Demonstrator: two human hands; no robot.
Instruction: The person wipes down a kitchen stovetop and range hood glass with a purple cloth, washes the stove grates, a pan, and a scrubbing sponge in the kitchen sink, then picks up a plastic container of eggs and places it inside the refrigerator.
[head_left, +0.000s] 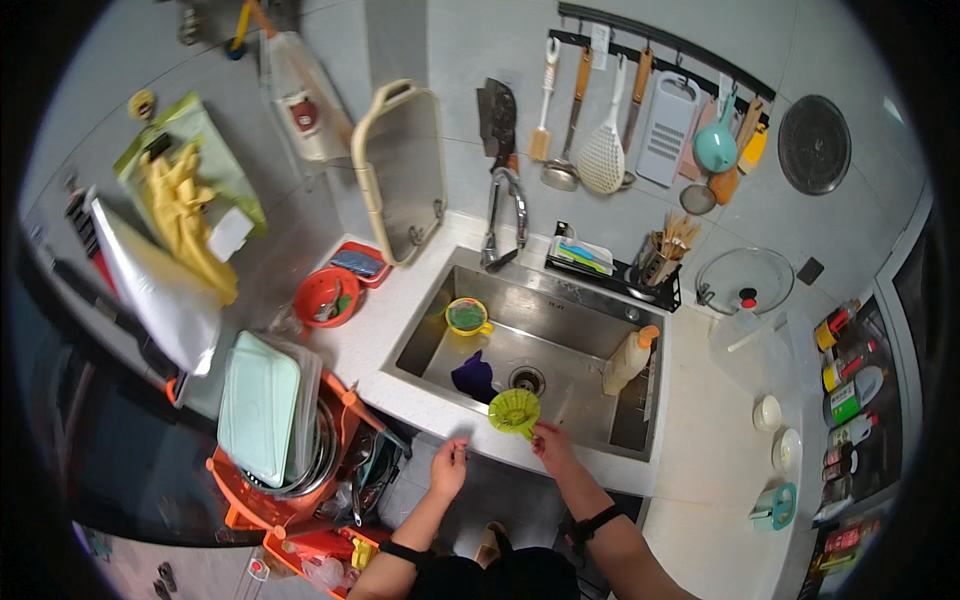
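My right hand (553, 448) grips the short handle of a lime-green slotted strainer cup (514, 411), which I hold over the front edge of the sink. My left hand (450, 469) hovers in front of the counter edge with its fingers curled, and I see nothing in it. In the stainless steel sink (577, 296) lies a dark purple piece (474, 374), perhaps plastic or cloth, left of the drain (527, 380). A yellow cup (467, 316) with something green inside stands near the back left. Against the right wall leans a cream bottle (628, 361) with an orange cap.
The faucet (504, 217) rises behind the sink. Left of it are a red-orange basket (327, 297) and an upright cutting board (401, 172). An orange rack (292, 480) bears lids and bowls. Utensils hang from a wall rail (660, 56). White counter (694, 420) runs along the right.
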